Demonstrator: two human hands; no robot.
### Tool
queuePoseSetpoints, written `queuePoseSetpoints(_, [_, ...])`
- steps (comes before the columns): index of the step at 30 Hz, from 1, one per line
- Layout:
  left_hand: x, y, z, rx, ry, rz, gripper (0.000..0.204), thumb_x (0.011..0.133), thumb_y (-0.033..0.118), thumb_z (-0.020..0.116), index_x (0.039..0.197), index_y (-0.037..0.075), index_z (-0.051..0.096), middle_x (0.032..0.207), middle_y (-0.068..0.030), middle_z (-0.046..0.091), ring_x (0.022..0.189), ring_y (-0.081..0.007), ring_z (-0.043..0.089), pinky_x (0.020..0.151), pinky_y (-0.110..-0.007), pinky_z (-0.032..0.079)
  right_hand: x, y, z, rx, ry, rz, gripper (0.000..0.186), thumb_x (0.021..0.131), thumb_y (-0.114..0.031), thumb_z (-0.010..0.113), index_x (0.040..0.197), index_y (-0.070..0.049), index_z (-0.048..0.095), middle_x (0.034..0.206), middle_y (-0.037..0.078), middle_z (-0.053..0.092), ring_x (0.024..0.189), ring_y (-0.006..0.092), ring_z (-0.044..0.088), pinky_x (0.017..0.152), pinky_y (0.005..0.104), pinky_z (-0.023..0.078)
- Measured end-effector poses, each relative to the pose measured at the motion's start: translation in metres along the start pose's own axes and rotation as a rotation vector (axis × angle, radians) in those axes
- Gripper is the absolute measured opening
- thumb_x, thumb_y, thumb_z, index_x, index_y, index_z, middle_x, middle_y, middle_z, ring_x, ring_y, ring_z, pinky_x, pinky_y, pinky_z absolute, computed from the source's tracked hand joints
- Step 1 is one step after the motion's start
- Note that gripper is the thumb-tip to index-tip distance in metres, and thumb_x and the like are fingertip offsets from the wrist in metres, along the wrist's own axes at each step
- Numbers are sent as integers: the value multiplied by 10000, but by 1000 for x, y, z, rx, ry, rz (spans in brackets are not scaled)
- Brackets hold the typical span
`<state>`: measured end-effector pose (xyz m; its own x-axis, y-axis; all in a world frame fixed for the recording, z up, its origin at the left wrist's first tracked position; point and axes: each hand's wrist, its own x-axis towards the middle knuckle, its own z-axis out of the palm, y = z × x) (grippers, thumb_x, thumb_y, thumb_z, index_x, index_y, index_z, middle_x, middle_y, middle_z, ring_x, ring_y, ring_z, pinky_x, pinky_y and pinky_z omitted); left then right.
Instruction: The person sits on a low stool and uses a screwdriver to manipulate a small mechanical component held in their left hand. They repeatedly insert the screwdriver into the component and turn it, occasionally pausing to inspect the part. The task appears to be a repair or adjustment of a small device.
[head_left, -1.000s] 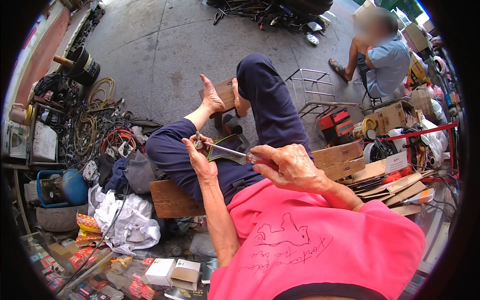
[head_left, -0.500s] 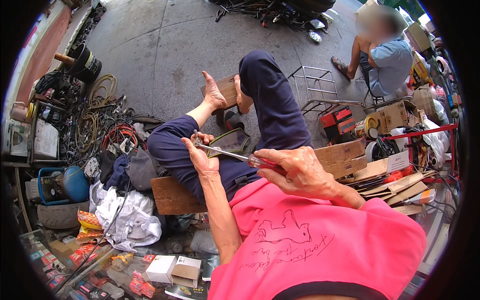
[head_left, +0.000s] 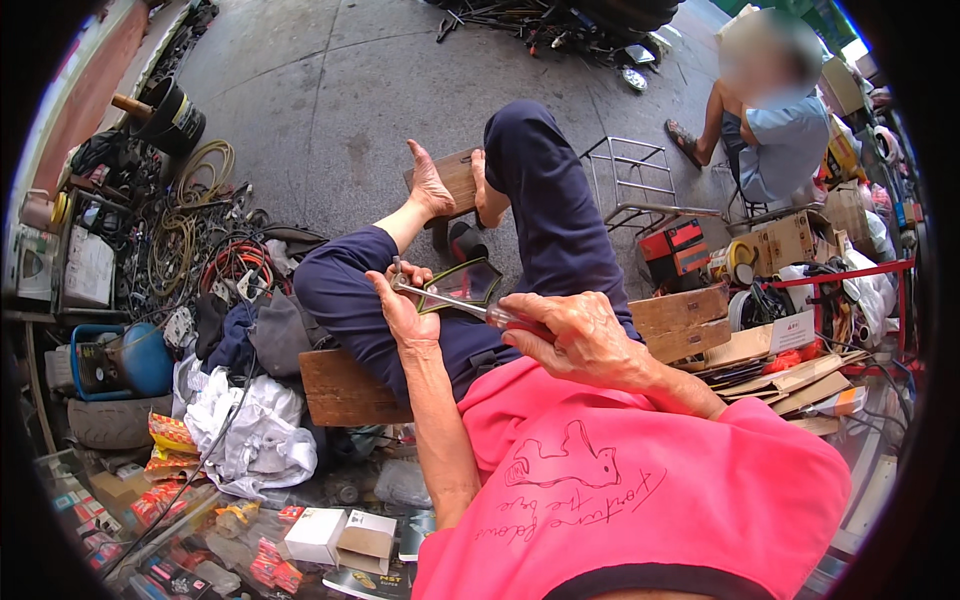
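The screwdriver handle point(head_left: 514, 319) looks reddish; shirt point(head_left: 690, 480) pink, black-line drawing point(head_left: 572, 468); trousers point(head_left: 555, 205) navy.

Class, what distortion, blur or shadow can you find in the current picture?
Head view: edges bow near the black rim; head view: a round blur covers the seated person's head; head view: soft light, no crisp shadow across the paving; head view: the screwdriver reads clearly, while the metal part at the left hand lacks detail.
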<state>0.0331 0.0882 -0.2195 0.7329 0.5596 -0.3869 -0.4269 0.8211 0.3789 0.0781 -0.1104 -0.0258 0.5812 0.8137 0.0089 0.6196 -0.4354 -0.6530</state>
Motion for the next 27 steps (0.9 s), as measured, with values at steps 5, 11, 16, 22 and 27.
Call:
queuePoseSetpoints(5, [-6, 1, 9, 10, 18, 12, 528, 956, 564, 385, 838, 60, 489, 724, -32, 447, 650, -161, 426, 671, -314, 409, -1, 3, 5, -14, -12, 4, 340, 845, -273, 663, 1098, -56, 592, 705, 122, 652, 635, 309, 642, 537, 415, 455])
queuePoseSetpoints(11, [1, -2, -3, -59, -37, 1, 517, 950, 567, 390, 845, 71, 494, 725, -27, 455, 657, -155, 418, 684, -308, 401, -5, 6, 9, -43, -20, -25, 337, 852, -266, 655, 1109, -65, 572, 685, 118, 640, 617, 307, 636, 529, 412, 454])
queuePoseSetpoints(16, [-3, 0, -2, -64, -99, -38, 527, 944, 573, 387, 851, 68, 503, 742, -28, 478, 657, -155, 420, 688, -314, 401, -6, 5, 8, -43, -26, -22, 334, 853, -265, 652, 1108, -68, 567, 694, 116, 643, 609, 307, 635, 523, 412, 451])
queuePoseSetpoints(22, [2, -1, -5, -121, -22, -39, 526, 943, 570, 392, 853, 64, 506, 734, -31, 488, 653, -157, 422, 683, -313, 401, -8, 6, 9, -65, -75, 7, 362, 845, -220, 673, 1132, -20, 584, 804, 153, 679, 663, 308, 661, 564, 370, 502])
queuePoseSetpoints(27, [-2, 0, 5, -101, 8, -15, 546, 936, 587, 389, 860, 58, 504, 730, -33, 486, 641, -161, 434, 670, -314, 412, -11, 11, 14, -33, 22, -24, 343, 849, -280, 656, 1112, -77, 571, 701, 107, 634, 607, 309, 631, 518, 419, 444])
